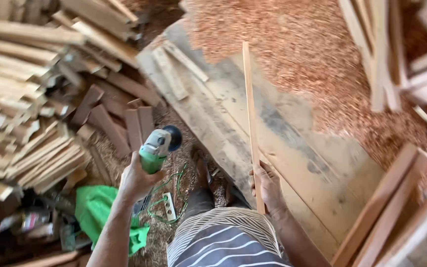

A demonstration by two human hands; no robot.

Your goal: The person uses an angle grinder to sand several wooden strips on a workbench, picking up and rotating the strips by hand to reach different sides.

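Left hand (137, 179) grips a green grinder (158, 145) lower-center; right hand (267, 187) pinches a thin wood strip (249, 113) upright over the open plank (292, 158), scrap piles (25, 99) crowding left.

wood stacks (21, 99) blurred, planks (396, 212) cut off

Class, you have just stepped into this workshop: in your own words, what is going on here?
A person looks down at their own two hands. The left hand grips a green and grey angle grinder, held up off the floor. The right hand holds a long thin wooden strip, its far end pointing away over a wide worn board. Stacks of wood offcuts lie to the left, reddish sawdust covers the ground beyond, and a green cloth and a power strip lie near the feet.
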